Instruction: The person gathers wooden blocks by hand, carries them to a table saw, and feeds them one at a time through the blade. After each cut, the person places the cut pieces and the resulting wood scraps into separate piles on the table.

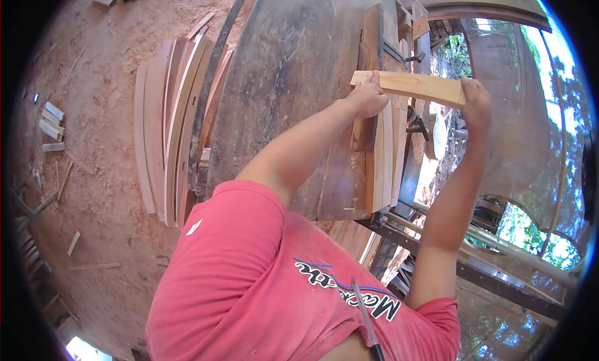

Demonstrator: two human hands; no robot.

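Observation:
A pale, slightly curved wooden board (418, 86) is held between my two hands over the right side of a dark worktable (274, 68). My left hand (368, 99) is closed on the board near its left end, with a finger lying across the top face. At the far right end, my right hand (476, 102) wraps around the board's tip. Beneath it, an upright dark wooden fence (369, 55) and long light strips (387, 167) run along the table's right side. A clamp handle (418, 124) sticks out below the board.
Several long curved boards (156, 130) lean together at the table's left. Small wood blocks (52, 127) lie on the sawdust-covered floor (93, 192). A metal rail (474, 264) crosses at the lower right. A pen (365, 317) shows in front of my pink shirt.

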